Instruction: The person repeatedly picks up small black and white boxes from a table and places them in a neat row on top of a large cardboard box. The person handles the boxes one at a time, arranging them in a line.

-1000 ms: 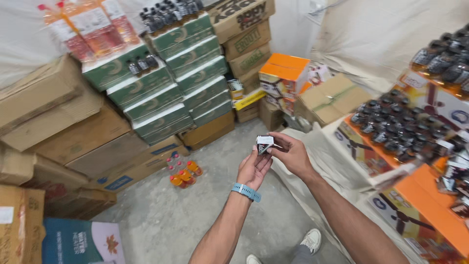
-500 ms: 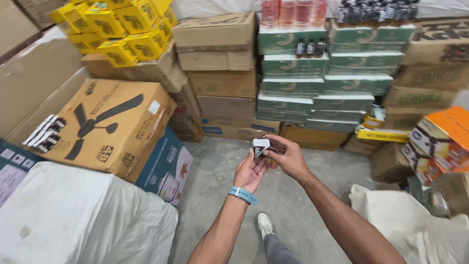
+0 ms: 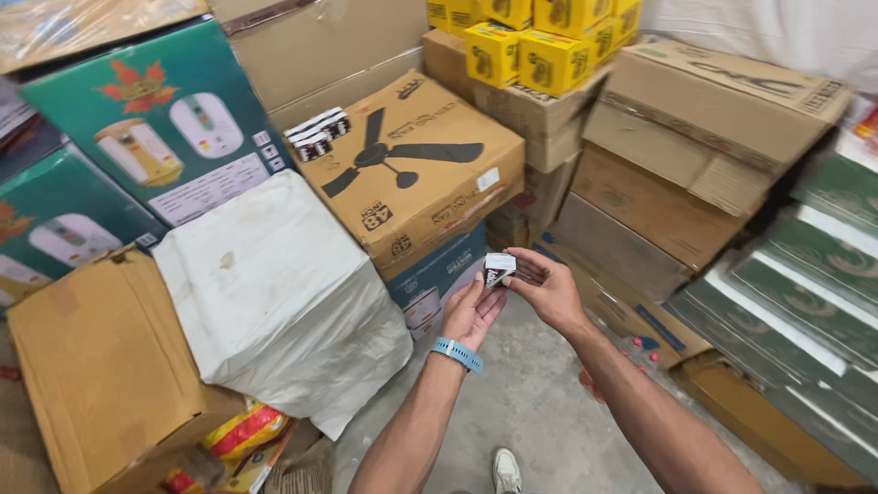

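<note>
Head view: my left hand (image 3: pixel 471 314) and right hand (image 3: pixel 547 289) both pinch a small box (image 3: pixel 498 269) above the floor (image 3: pixel 540 402).

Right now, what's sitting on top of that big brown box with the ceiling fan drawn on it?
A few small black-and-white packs lie on the fan box near its back corner. Their contents are hidden.

I see my left hand (image 3: pixel 471 316) and right hand (image 3: pixel 547 288) pinching a small white box (image 3: pixel 499 269) together above the grey floor (image 3: pixel 540 412), with a fan carton (image 3: pixel 412 169), a white sack (image 3: pixel 274 293) and yellow boxes (image 3: pixel 535 37) stacked around.
</note>
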